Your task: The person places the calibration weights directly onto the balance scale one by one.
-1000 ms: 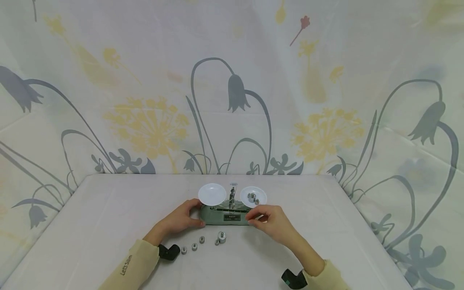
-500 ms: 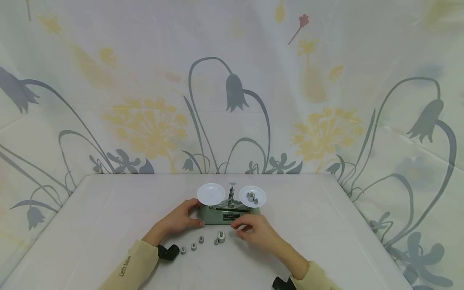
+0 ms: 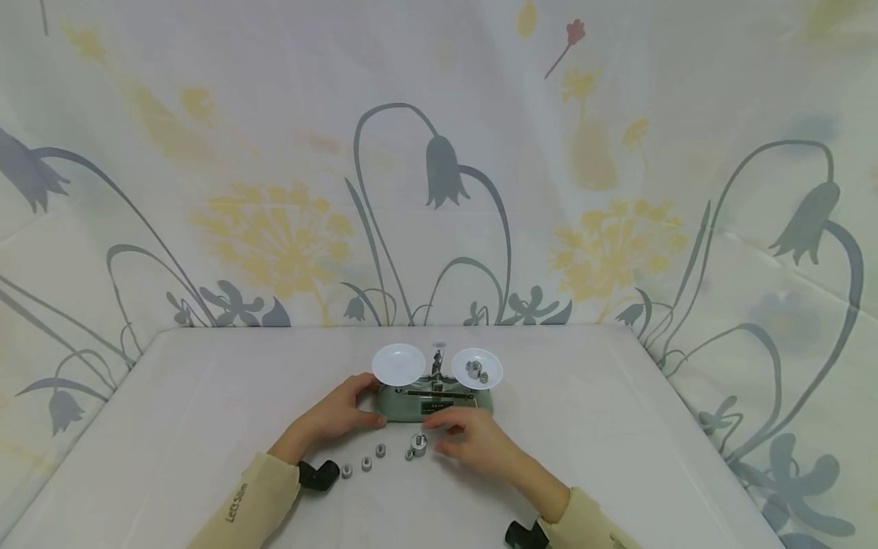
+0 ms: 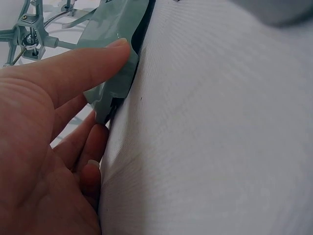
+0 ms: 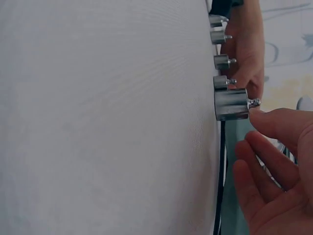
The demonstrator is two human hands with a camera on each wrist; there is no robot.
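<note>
Head view: a green balance (image 3: 401,408) stands on the pale worktop (image 3: 240,374); left wrist: the left hand (image 4: 39,127) grips its glossy end; right wrist: the right hand (image 5: 291,198), fingers loosely parted, is just beside a shiny cylindrical weight (image 5: 231,104).

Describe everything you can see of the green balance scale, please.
The balance scale stands upright on the white tabletop. Its glossy green base looks like painted metal, with a dark front label partly hidden by the right hand. Above it, a left pan and a right pan, both white and round, flank a central post; the right one holds small metal weights. The left hand grips the base's left end; whether the right touches it is unclear.
</note>
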